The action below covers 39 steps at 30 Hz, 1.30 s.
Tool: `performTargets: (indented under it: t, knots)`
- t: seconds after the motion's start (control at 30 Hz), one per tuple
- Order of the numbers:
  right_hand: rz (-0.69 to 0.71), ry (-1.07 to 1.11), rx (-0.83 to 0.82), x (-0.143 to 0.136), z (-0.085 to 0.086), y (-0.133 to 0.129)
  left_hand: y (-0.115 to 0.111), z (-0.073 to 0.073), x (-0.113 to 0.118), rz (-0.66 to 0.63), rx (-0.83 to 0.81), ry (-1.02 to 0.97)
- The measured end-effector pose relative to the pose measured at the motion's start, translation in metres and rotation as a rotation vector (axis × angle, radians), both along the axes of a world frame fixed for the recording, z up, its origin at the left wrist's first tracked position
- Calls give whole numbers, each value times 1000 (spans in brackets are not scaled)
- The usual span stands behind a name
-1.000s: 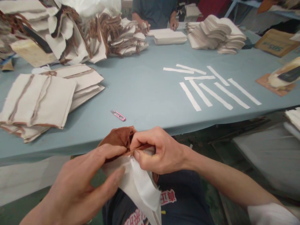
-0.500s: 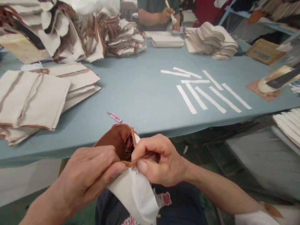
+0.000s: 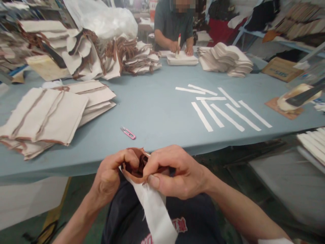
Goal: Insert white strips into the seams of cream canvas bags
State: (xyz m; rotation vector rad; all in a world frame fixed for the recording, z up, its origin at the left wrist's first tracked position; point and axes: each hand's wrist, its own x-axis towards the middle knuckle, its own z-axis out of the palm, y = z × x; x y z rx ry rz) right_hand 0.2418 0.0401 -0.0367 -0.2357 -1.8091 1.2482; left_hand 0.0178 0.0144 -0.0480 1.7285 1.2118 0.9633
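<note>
A brown and white fabric piece (image 3: 156,210) is held up between my hands, just off the table's front edge. Its brown side forms an open rim at the top, with gathered brown folds inside, and a white strip hangs down over my dark clothing. My left hand (image 3: 114,171) is closed on the left part of the rim, its fingers bent into the opening. Thumb and forefinger of my right hand (image 3: 176,173) pinch the seam at the rim's right side. Pink thread snips (image 3: 129,133) lie on the table just beyond my hands.
On the blue-grey table (image 3: 152,112) lie several white strips (image 3: 227,117), stacked cream panels (image 3: 48,112) at left and fabric piles behind. A glue container (image 3: 291,98) with a brush sits right. Across the table a person (image 3: 174,30) holds a brush over stacked pieces.
My left hand has shifted its grip, its fingers now curled into the brown opening. The white part hangs more narrowly. The view has tilted up; the person's brush is now down on the stack.
</note>
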Motion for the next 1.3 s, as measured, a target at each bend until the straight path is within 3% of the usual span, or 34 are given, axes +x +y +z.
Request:
performTargets:
  t: [0.1, 0.2, 0.33, 0.43, 0.57, 0.63, 0.7, 0.87, 0.97, 1.13, 1.3]
  knots:
    - [-63, -146, 204, 8, 9, 7, 2, 24, -7, -141, 32, -50]
    - [-103, -272, 320, 12, 17, 10, 2, 45, -4, -282, 53, 30]
    - [-203, -407, 457, 17, 23, 9, -2, 58, 5, -306, -78, 124]
    - [-295, -435, 543, 19, 23, 7, -7, 57, 12, -279, -136, 142]
    - [-411, -484, 650, 20, 18, 5, -13, 49, 23, -191, -34, 168]
    - [-415, -480, 613, 22, 13, 5, -15, 43, 27, -146, -1, 161]
    - [-333, -431, 459, 25, 6, 6, -17, 37, 29, -118, 19, 149]
    - [41, -315, -145, 26, -8, 13, -17, 22, 23, -117, -18, 74]
    - [92, -263, -256, 21, -12, 16, -14, 16, 17, -133, -69, 28]
    - [41, -189, -98, 16, -14, 10, -15, 22, 14, -178, 5, 52]
    - [-133, -136, 206, 17, -12, -3, -25, 32, 14, -212, 293, 226]
